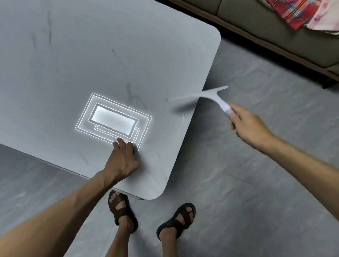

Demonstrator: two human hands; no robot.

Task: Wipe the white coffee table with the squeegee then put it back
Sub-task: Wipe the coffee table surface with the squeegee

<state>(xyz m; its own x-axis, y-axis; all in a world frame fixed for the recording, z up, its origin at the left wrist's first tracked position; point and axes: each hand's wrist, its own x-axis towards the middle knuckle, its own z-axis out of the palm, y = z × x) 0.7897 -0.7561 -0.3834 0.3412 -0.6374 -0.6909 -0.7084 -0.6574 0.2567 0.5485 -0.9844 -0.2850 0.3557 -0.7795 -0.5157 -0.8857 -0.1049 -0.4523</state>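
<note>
Squeegee (205, 97) is gripped by its handle in the right hand (247, 128), blade blurred at the tabletop (69, 49) edge; the left hand (123, 157) is pressed there, holding nothing. Wiping is judged unfinished; the return is not yet made.

Dim overhead light glares off the coffee table (46, 78); squeegee (199, 97) motion-blurred.

The left hand (122, 161) sets its fingertips (120, 142) on the coffee table (69, 49), near its front right corner. Right of those fingers the right hand (247, 127) holds the squeegee (203, 97), blade over the table's right edge. Beyond both hands stands a sofa (273, 31), cloths (315, 14) on it.
</note>
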